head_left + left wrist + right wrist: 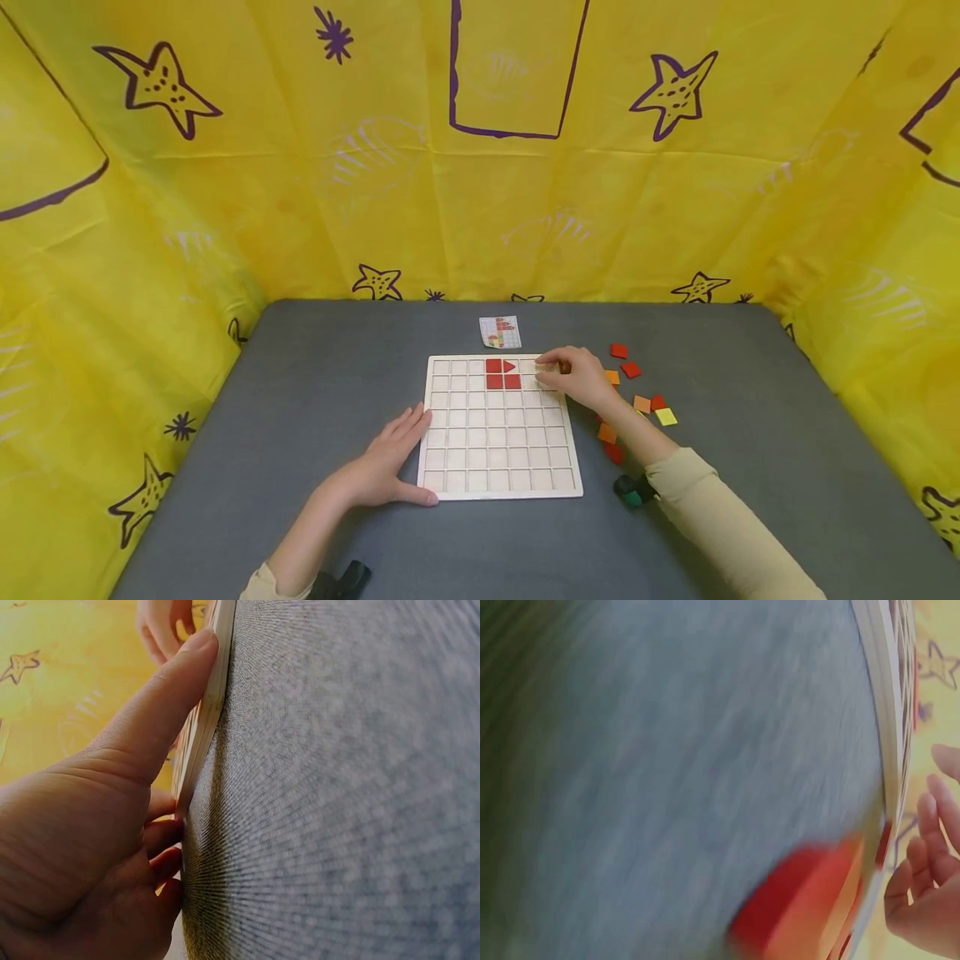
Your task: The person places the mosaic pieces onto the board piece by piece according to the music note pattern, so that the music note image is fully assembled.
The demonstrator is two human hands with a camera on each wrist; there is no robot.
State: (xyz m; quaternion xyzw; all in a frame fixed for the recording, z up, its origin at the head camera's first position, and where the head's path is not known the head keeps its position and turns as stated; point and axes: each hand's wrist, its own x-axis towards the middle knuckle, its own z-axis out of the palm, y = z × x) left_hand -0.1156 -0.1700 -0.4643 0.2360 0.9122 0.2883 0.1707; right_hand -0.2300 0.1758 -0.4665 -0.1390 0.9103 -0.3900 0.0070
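A white square gridded board [498, 437] lies on the grey table. My left hand [378, 471] rests along its left side, thumb at the near left corner, fingers straight; in the left wrist view the left hand [82, 840] touches the edge of the board [211, 697]. Over the far right cells is my right hand [581, 379], thumb and forefinger apart, no piece visible between them. The right wrist view catches the right hand [934, 892] with loosely bent fingers beside the board [886, 712]. Red squares [494, 382] and a red triangle [509, 367] fill cells in the top two rows.
Loose red, orange and yellow pieces [666, 417] are scattered right of the board, some partly under the right forearm. A small printed card [500, 332] with a coloured grid pattern lies beyond the board's far edge. Yellow patterned cloth [495, 208] surrounds the table's back and sides.
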